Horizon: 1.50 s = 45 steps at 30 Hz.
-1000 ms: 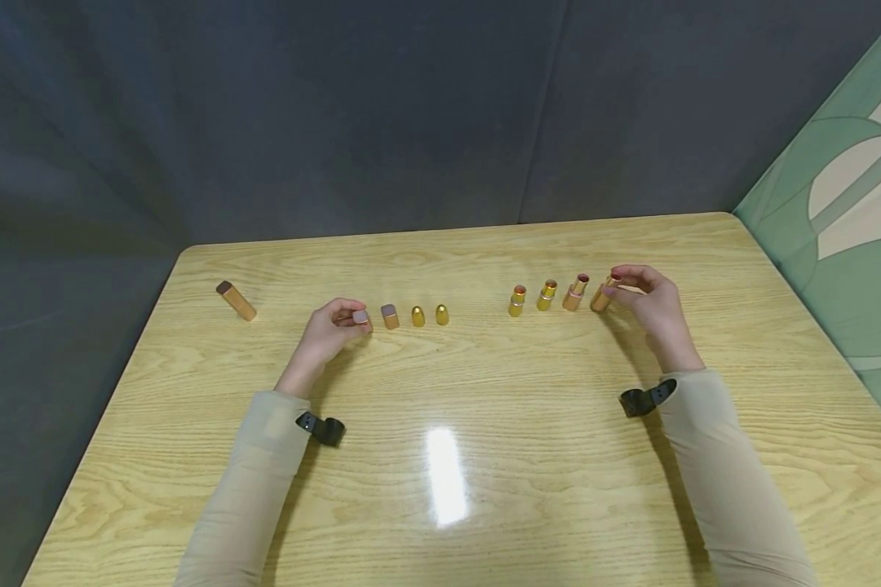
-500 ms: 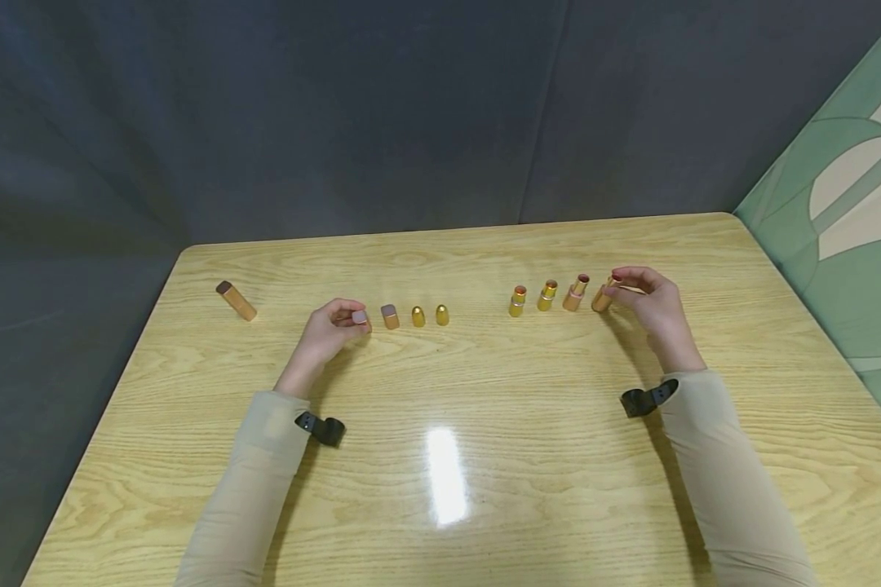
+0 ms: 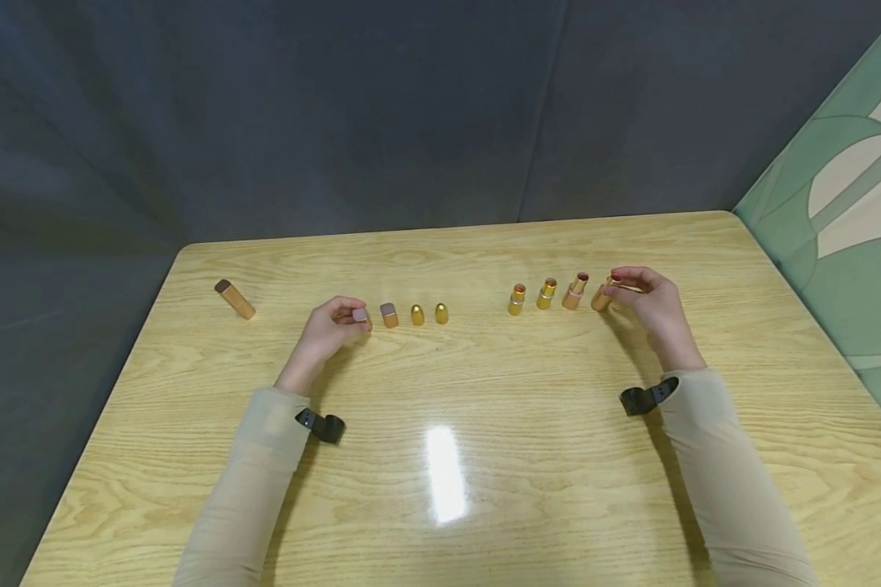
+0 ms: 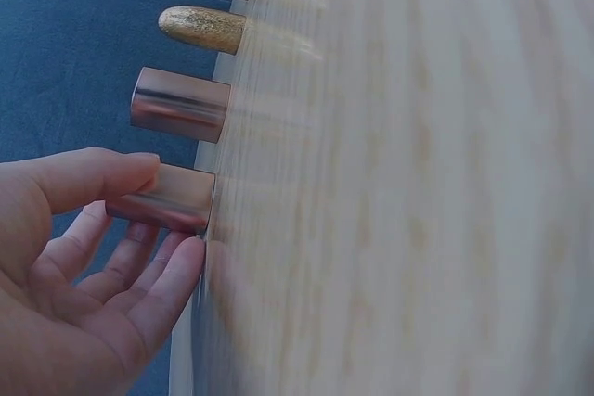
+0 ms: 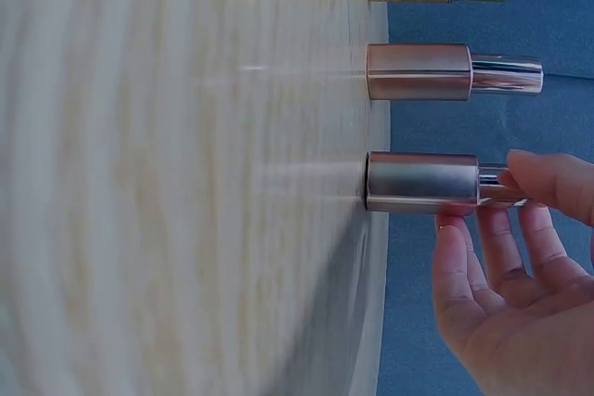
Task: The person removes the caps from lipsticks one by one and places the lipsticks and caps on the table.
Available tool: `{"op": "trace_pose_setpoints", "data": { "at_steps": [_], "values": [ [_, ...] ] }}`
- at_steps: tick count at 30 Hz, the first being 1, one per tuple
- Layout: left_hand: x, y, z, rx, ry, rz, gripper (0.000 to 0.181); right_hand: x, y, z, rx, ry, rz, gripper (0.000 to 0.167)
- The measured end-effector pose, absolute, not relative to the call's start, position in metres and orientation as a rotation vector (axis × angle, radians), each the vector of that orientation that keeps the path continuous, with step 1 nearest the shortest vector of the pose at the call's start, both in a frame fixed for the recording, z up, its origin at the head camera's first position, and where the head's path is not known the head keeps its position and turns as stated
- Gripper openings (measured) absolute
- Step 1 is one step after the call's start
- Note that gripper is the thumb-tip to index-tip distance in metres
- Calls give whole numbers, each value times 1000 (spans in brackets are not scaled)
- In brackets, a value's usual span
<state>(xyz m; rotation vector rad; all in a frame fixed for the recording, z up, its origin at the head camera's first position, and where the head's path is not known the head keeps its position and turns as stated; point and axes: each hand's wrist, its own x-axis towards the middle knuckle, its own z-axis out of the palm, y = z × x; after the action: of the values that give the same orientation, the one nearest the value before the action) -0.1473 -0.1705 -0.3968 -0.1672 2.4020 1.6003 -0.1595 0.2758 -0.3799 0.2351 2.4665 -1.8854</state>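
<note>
With thumb and fingers my left hand point(image 3: 326, 336) pinches a rose-gold cap point(image 4: 176, 199) standing on the table. Beside it, in a row, stand another rose-gold cap point(image 3: 389, 315) and two rounded gold caps point(image 3: 418, 315) point(image 3: 441, 314). On the other side my right hand point(image 3: 653, 310) pinches the narrow upper part of a rose-gold lipstick tube point(image 5: 422, 183), whose base stands on the table. A second rose-gold tube point(image 3: 575, 292) and two gold tubes point(image 3: 546, 294) point(image 3: 516, 300) stand uncapped to its left.
A closed rose-gold lipstick point(image 3: 236, 299) with a dark top is at the table's far left. Beyond the back edge of the wooden table point(image 3: 440, 367) hangs a dark blue cloth point(image 3: 382, 114). A green and white patterned panel point(image 3: 852, 204) borders the right side.
</note>
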Motion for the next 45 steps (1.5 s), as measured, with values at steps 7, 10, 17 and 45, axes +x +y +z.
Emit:
{"op": "trace_pose_setpoints", "data": {
  "at_steps": [7, 10, 17, 45],
  "values": [
    [-149, -171, -396, -160, 2407, 1591, 40, -162, 276, -381, 244, 2477, -1855, 16],
    [-150, -172, -397, -160, 2406, 1589, 41, -163, 275, -382, 249, 2494, -1821, 16],
    [-149, -173, -395, -155, 2385, 1627, 43, -163, 274, -383, 257, 2526, -1744, 21],
    [-140, -190, -386, -135, 2409, 1646, 49, -163, 271, -384, 242, 2512, -1743, 21]
  ]
}}
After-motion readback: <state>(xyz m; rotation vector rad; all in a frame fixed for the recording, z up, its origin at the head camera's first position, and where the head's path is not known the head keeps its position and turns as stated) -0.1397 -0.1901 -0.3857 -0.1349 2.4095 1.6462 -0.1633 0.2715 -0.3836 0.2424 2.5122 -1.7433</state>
